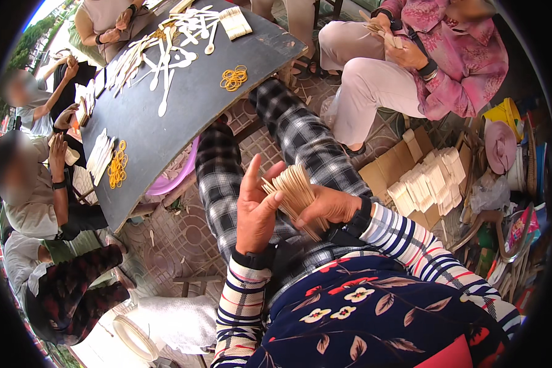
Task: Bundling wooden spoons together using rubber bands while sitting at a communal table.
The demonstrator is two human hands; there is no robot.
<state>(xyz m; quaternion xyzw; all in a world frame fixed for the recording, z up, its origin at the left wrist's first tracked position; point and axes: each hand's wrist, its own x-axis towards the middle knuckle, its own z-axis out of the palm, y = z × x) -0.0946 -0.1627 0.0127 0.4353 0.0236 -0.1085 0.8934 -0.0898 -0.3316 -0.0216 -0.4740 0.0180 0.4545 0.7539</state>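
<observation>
Above my lap, my right hand (332,207) is closed round a thick bundle of thin, pale wooden sticks (292,191). The sticks stand side by side, seen mostly edge-on, and their lower ends lie partly behind my right fingers. To the left of the bundle, my left hand (256,211) has its fingers stretched upward and apart. Its thumb reaches across to the near side of the sticks, and the hand does not wrap round them.
A dark table (165,132) ahead holds loose wooden spoons (165,80), yellow rubber bands (233,78) and another rubber-band pile (118,165). Banded stick bundles (432,181) lie on cardboard at right. Several people sit around. A white bucket (135,337) stands lower left.
</observation>
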